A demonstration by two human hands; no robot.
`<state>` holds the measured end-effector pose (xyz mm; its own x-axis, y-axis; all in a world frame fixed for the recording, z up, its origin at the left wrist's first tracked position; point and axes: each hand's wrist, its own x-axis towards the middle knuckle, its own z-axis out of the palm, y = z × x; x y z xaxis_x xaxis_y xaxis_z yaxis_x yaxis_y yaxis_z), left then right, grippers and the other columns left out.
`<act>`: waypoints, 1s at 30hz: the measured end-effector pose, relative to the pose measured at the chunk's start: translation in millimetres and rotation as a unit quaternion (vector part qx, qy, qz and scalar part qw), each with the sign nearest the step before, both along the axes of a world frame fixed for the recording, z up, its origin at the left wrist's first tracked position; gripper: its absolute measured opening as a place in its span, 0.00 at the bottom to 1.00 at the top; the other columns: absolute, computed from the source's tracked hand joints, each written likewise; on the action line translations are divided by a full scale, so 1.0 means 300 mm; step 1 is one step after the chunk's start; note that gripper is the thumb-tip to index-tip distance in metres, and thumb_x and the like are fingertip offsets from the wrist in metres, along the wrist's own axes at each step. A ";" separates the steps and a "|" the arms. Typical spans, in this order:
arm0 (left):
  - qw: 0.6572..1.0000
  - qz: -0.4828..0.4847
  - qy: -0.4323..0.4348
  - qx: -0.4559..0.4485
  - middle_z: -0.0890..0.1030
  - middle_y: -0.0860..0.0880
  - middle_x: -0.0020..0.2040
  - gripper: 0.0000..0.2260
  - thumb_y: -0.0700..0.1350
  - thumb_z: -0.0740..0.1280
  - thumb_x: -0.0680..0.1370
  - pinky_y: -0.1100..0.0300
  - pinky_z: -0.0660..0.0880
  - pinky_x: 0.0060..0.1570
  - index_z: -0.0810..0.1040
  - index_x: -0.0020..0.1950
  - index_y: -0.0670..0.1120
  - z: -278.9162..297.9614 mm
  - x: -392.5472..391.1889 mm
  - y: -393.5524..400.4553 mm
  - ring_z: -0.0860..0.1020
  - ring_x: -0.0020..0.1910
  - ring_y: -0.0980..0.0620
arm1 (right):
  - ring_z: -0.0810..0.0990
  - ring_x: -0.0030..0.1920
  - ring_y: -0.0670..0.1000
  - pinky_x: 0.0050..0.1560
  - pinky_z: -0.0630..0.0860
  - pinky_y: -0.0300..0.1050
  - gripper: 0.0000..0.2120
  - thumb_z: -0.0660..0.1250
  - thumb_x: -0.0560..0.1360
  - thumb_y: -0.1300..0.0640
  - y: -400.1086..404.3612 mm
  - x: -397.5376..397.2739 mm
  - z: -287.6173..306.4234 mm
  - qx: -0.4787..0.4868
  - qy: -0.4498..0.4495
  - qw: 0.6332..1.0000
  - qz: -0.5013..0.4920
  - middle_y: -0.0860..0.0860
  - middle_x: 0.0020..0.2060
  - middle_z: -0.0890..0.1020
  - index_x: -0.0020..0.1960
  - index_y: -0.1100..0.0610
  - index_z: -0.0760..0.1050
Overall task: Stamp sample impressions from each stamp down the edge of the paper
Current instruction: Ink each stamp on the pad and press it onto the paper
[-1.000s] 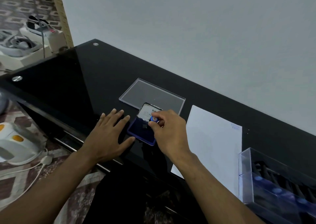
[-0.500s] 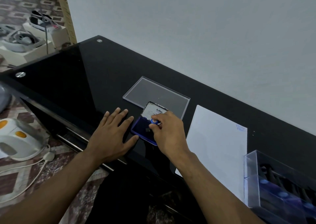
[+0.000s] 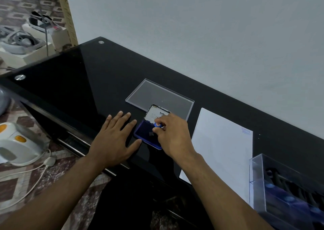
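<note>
An open blue ink pad (image 3: 146, 135) lies on the black glass table (image 3: 91, 82), its lid (image 3: 155, 114) tipped back showing a white label. My right hand (image 3: 172, 136) pinches a small stamp (image 3: 158, 124) with a blue round top, held over the pad's right part. My left hand (image 3: 114, 139) lies flat on the table with fingers spread, its thumb against the pad's left edge. A white sheet of paper (image 3: 222, 152) lies to the right, with a faint blue mark (image 3: 245, 130) near its far right corner.
A clear plastic lid (image 3: 157, 94) lies flat behind the ink pad. A clear plastic box (image 3: 287, 193) holding several dark stamps stands at the right near the table's front edge. A grey wall runs behind the table. White appliances and a cord sit on the floor at left.
Both hands stay on the pad and stamp with little visible movement. The view has shifted slightly between frames.
</note>
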<state>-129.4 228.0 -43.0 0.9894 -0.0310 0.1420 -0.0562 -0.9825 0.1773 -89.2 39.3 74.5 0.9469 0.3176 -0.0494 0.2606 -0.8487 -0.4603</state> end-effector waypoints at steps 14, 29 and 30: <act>1.000 -0.003 0.003 -0.008 0.60 0.46 0.81 0.40 0.74 0.41 0.77 0.43 0.49 0.79 0.64 0.79 0.51 0.003 0.000 -0.001 0.51 0.81 0.47 | 0.78 0.40 0.47 0.34 0.70 0.28 0.07 0.68 0.78 0.60 0.000 0.011 0.000 0.000 0.026 1.000 0.014 0.49 0.49 0.84 0.55 0.56 0.83; 0.999 0.001 0.014 -0.031 0.58 0.47 0.81 0.39 0.73 0.46 0.75 0.46 0.44 0.79 0.62 0.80 0.52 0.036 0.001 -0.011 0.49 0.82 0.47 | 0.82 0.52 0.48 0.54 0.79 0.39 0.14 0.70 0.77 0.57 -0.033 -0.017 -0.024 0.068 -0.013 0.998 -0.008 0.50 0.59 0.81 0.62 0.53 0.79; 0.999 0.000 0.007 -0.036 0.58 0.47 0.81 0.39 0.73 0.47 0.76 0.46 0.45 0.79 0.62 0.80 0.51 0.044 0.001 -0.015 0.49 0.82 0.47 | 0.82 0.55 0.49 0.56 0.80 0.43 0.17 0.71 0.77 0.56 -0.044 -0.026 -0.028 0.107 -0.007 0.994 -0.030 0.50 0.61 0.80 0.65 0.52 0.77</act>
